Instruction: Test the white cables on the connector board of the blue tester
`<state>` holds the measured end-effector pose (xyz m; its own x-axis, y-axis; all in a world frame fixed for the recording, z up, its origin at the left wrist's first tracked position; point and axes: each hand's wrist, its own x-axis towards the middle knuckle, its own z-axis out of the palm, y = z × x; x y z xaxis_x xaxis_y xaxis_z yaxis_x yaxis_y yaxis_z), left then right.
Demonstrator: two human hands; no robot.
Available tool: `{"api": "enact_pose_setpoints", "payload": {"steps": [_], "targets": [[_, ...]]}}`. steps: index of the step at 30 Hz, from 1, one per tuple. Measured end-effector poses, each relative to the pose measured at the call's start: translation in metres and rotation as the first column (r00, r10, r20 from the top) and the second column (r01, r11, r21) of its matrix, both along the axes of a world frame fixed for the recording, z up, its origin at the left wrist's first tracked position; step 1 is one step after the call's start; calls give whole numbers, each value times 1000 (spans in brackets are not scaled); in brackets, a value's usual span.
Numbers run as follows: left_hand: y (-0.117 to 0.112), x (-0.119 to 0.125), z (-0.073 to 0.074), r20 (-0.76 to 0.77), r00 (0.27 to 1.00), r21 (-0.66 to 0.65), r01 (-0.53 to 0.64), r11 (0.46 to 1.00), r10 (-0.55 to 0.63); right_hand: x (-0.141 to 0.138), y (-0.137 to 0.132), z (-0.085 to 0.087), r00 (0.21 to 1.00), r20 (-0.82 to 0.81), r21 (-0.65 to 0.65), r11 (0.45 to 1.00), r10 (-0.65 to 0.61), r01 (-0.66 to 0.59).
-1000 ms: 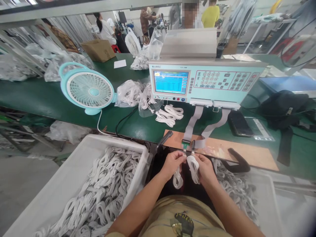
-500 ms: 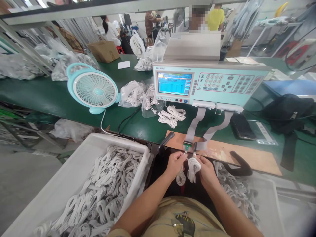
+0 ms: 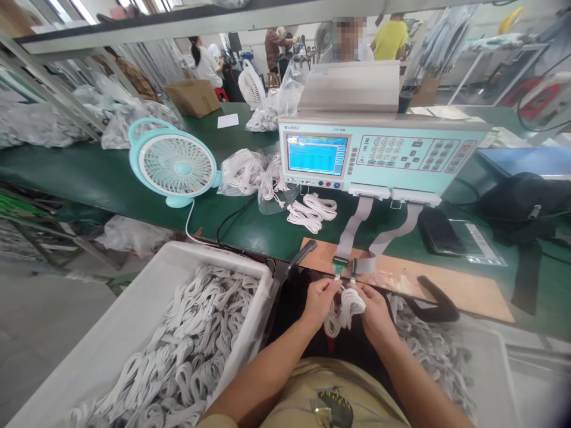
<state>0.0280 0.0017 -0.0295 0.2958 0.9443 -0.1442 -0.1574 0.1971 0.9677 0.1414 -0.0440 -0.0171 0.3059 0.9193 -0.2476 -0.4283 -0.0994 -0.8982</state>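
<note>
A coiled white cable (image 3: 352,306) hangs between my two hands at the edge of the wooden board (image 3: 468,294). My left hand (image 3: 322,300) pinches one cable end at the green connector board (image 3: 339,267). Closed on the cable's other end, my right hand (image 3: 372,302) is by the second dark connector (image 3: 354,267). Part of the coil droops beside my left fingers. Two grey ribbon cables (image 3: 354,229) run from these connectors up to the tester (image 3: 379,151), whose blue screen is lit. The plug tips are too small to make out clearly.
A white bin (image 3: 147,297) full of coiled cables stands at left, another bin (image 3: 495,356) at lower right. On the green table are a fan (image 3: 181,169), bagged cables (image 3: 243,172), loose coils (image 3: 312,211) and a phone (image 3: 441,230). Black clamp handles (image 3: 435,303) flank the board. People work behind.
The camera view has shifted slightly. Both hands stay at the connectors with the cable, and the coil has swung a little closer to my left hand. The screen's content looks different.
</note>
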Motion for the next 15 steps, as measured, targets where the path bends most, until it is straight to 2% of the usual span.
{"api": "enact_pose_setpoints", "payload": {"steps": [7,11,15], "targets": [[2,2,5,-38,999,3,-3,1000,3,3,0,-3,999,9,-23,999,34,-34],[7,4,5,-13,1000,69,23,997,-22,2,3,-1,999,-22,2,999,45,-45],[9,6,3,-2,1000,116,-9,993,9,-1,5,1,999,-35,-9,999,41,-41]]}}
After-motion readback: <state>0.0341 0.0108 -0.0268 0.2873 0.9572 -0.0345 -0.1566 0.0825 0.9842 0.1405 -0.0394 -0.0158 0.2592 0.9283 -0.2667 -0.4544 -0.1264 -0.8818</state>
